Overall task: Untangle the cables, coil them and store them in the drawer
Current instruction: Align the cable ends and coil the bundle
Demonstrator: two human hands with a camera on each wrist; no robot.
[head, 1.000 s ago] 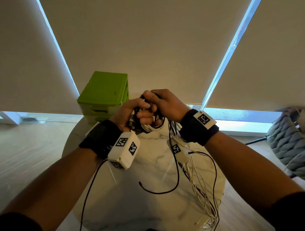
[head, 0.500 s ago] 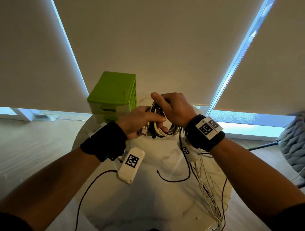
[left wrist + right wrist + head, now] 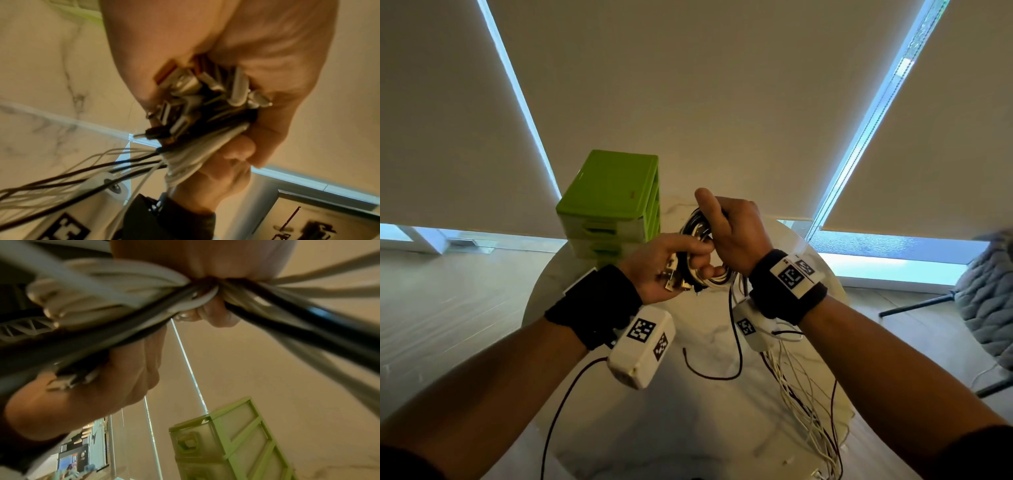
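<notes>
Both hands hold one coil of black and white cables (image 3: pixel 700 236) above the round marble table (image 3: pixel 592 421). My left hand (image 3: pixel 671 260) grips the coil's lower side, with a cluster of metal USB plugs (image 3: pixel 674 279) (image 3: pixel 185 97) sticking out of its palm. My right hand (image 3: pixel 729 233) curls round the coil (image 3: pixel 123 293) from the right, thumb raised. Loose black and white cable ends (image 3: pixel 801 394) trail from the coil down over the table's right side. The green drawer unit (image 3: pixel 613 205) (image 3: pixel 226 439) stands just behind my left hand, drawers closed.
A wrist-camera lead, a black wire (image 3: pixel 565 404), hangs from my left wrist across the table. A grey knitted throw (image 3: pixel 989 291) lies on a chair at the right. Window blinds (image 3: pixel 688 85) hang behind the table.
The coil has tilted more upright and my right thumb has lifted off it. My left hand has rolled palm up, baring the plugs. The camera view has shifted left.
</notes>
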